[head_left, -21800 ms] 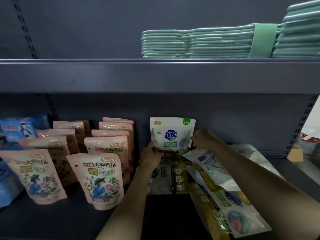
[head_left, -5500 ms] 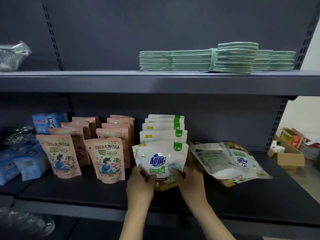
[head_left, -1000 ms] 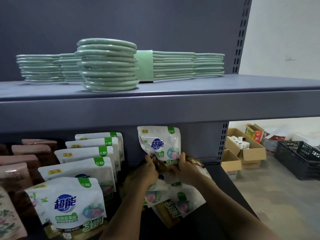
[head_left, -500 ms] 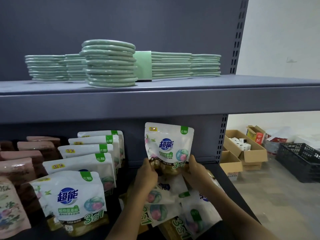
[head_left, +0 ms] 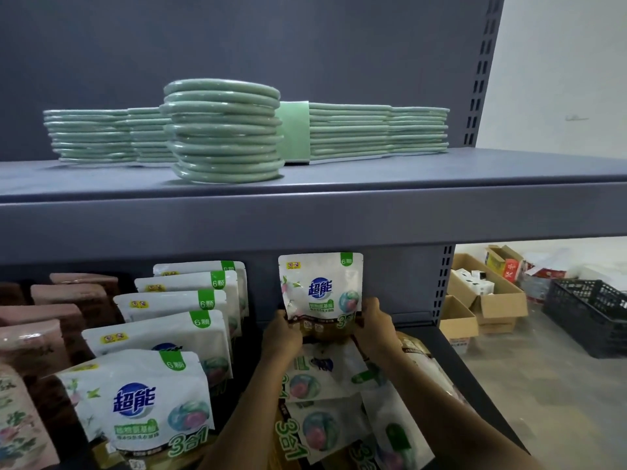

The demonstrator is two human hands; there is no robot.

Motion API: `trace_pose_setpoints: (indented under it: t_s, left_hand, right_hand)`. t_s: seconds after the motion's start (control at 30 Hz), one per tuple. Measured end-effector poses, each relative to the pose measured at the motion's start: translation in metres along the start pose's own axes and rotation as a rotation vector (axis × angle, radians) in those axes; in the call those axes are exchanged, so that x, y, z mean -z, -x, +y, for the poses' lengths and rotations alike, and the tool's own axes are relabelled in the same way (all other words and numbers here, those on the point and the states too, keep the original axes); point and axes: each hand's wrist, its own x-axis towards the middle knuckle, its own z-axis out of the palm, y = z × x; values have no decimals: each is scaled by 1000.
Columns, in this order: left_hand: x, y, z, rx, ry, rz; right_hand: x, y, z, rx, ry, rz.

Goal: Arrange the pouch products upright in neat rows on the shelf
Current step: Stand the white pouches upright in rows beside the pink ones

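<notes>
1. Holding a white detergent pouch (head_left: 320, 291) upright at the back of the lower shelf (head_left: 475, 374), both hands gripped its bottom corners: left hand (head_left: 281, 337) pinched the lower-left corner, right hand (head_left: 375, 329) the lower-right w/ thumb on the front.
2. Pouch stood above the hands, label facing out, top near the underside of the upper shelf (head_left: 305, 215), just in front of the back panel.
3. It sat right of a finished row of white pouches (head_left: 163, 334), w/ a gap between; it looked like the start of a 2nd row.
4. Judgement: to do it well, set the base flat, spread the bottom gusset, square it w/ the neighbour row, then let go gently so it doesn't tip.
5. Under the forearms lay a loose pile of flat pouches (head_left: 325, 401), not yet stood up; they could crowd the base.
6. Pink pouches (head_left: 47, 334) stood at far left.
</notes>
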Motion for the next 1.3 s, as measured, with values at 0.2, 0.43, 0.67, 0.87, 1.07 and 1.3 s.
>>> trace_pose_setpoints:
  t_s: [0.2, 0.43, 0.67, 0.87, 1.07, 1.3]
  left_hand:
    - [-5, 3, -11, -12, -172, -203]
    - [-5, 16, -12, 0, -163, -259]
    - [0, 13, -8, 29, -158, -307]
    - [1, 8, -9, -14, -169, -301]
    - [8, 17, 2, -154, -297, -353]
    - [1, 40, 13, -184, -502, -457]
  right_hand:
    - [0, -4, -4, -44, 37, -34]
    - [-10, 3, -4, -36, 83, 78]
    - [-13, 3, -6, -30, 171, 139]
    - [-2, 1, -5, -64, 258, 96]
    - [21, 1, -4, -52, 339, 2]
    - [35, 25, -9, 4, 240, -37]
